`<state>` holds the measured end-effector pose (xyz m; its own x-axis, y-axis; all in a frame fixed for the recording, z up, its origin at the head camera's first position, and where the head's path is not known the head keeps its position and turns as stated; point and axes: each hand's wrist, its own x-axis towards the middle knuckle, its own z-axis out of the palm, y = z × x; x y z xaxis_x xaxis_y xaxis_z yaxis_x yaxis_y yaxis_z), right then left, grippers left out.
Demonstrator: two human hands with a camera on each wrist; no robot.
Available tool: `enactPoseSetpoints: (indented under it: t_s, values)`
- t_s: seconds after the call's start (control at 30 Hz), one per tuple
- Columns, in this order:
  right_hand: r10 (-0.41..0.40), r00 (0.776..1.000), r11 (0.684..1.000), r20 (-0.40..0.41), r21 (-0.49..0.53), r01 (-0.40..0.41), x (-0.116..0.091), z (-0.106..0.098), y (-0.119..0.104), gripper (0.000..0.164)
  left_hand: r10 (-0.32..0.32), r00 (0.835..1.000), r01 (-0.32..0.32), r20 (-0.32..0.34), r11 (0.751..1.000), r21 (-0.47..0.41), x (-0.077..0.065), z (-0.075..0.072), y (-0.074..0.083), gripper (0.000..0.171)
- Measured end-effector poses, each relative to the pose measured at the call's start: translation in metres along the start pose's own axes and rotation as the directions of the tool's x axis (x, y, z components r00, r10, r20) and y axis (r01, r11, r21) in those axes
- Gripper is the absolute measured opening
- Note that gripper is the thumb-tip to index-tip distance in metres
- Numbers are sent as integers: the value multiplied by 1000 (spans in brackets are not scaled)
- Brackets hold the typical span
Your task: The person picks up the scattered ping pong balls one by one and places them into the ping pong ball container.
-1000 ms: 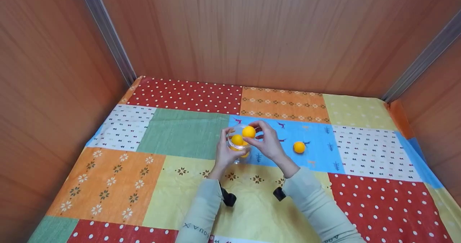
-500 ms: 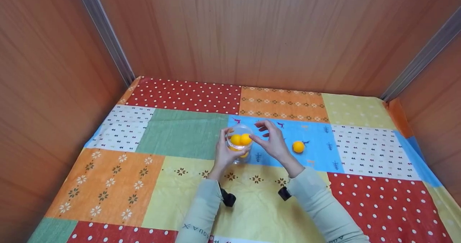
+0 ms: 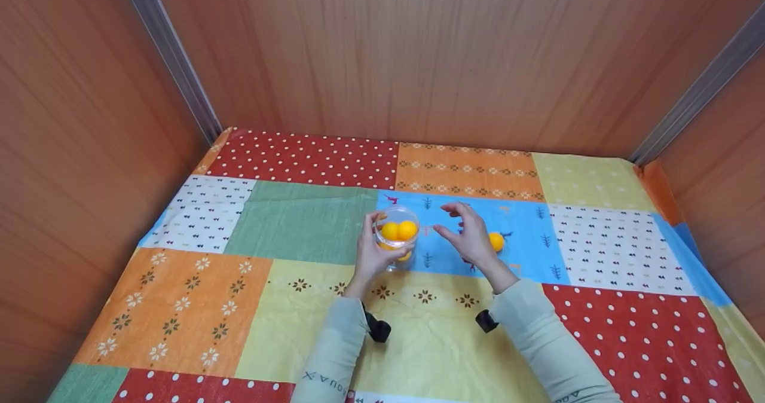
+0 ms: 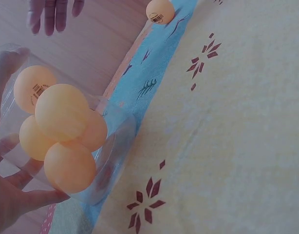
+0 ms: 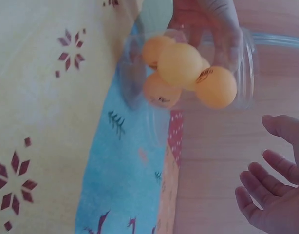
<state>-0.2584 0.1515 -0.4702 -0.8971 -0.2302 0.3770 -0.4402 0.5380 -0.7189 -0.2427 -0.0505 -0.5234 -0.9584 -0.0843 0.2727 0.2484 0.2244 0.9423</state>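
Observation:
My left hand grips a clear plastic jar, fingers and thumb around its side. Inside the jar lie several orange table tennis balls, some with dark printing, as both wrist views show. To the right of the jar, my right hand is held up with its fingers loosely bent and nothing in them. In the right wrist view that hand is apart from the jar's mouth. One loose table tennis ball rests on the blue patch just beyond the right hand, partly covered by it in the head view.
A patchwork-print cloth covers the table. Wood-grain panels stand along the back and both sides, with metal posts at the corners. Black wrist cameras sit at both sleeves.
The right hand has let go of a table tennis ball, which now lies in the jar with the others. That hand has drawn back rightward toward the loose ball. The left hand keeps holding the jar.

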Motion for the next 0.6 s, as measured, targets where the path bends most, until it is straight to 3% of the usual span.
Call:
enactPoseSetpoints:
  t_s: [0.23,0.43,0.6]
  values:
    - [39,999,999,-4,-16,-39,-4,-4,17,42,-26,1000,26,8,1000,-11,0,0,0,80]
    - [129,992,989,10,-79,-128,-8,-10,29,47,-14,1000,14,15,999,-33,0,-1,1,80]
    - [176,984,980,14,-94,-174,-10,-15,42,49,-27,999,28,26,999,-45,-5,-5,23,77]
